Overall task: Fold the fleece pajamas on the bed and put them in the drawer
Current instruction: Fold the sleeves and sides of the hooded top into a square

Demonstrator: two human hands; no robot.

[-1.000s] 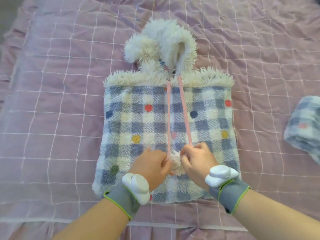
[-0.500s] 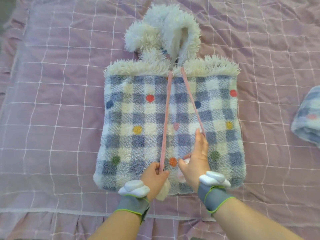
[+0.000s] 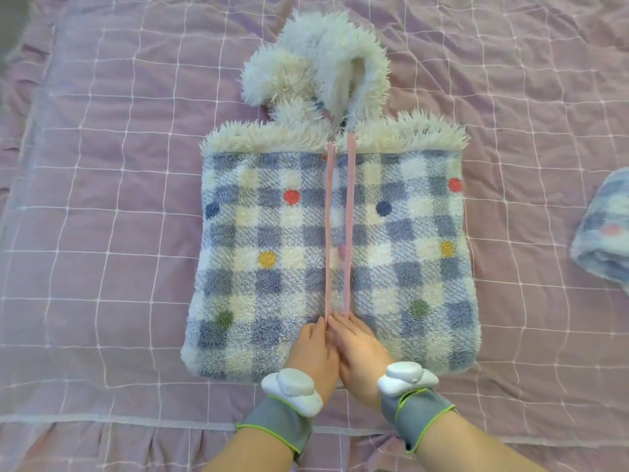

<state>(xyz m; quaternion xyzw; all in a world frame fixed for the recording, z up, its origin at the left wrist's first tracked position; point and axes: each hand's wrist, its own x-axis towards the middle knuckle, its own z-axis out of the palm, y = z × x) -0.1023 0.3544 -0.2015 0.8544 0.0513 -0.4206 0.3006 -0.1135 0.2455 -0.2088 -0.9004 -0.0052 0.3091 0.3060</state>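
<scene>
- Head view: the pajama top (image 3: 333,260) lies mid-bed (image 3: 102,233), sides folded in, its hood (image 3: 316,63) not yet folded.
- The left hand (image 3: 315,349) and right hand (image 3: 357,349) lie flat, side by side, pressing the pink cords (image 3: 328,233) down.
- Another checked piece (image 3: 602,233) waits at the bed's right edge; no drawer shows.

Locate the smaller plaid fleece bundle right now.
Head view: the plaid fleece bundle lies on the bedspread at the right edge, partly cut off, apart from the folded hooded top.
</scene>
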